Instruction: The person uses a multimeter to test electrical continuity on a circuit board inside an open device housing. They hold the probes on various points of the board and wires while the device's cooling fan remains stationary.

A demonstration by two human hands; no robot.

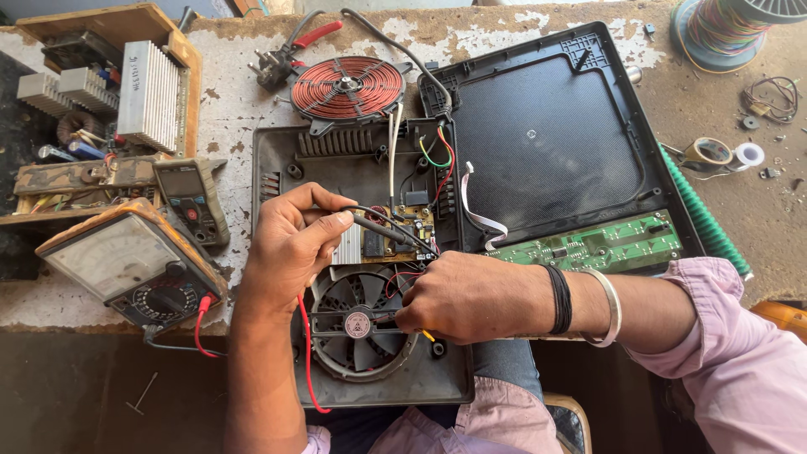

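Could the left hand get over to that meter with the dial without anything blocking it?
Probably yes. The left hand holds a black probe on the circuit board; the analog meter sits just to its left with bare bench between, though it would have to lift the probe away.

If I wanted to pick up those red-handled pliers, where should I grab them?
Grab the red handles, coming from the right. They stick out up and right over bare table, while the metal jaws point down-left into a plug and the copper coil.

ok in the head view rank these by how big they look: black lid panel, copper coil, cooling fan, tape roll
1. black lid panel, clearly largest
2. cooling fan and copper coil: look about alike, and the fan is partly hidden under the right hand, so unranked
3. tape roll, smallest
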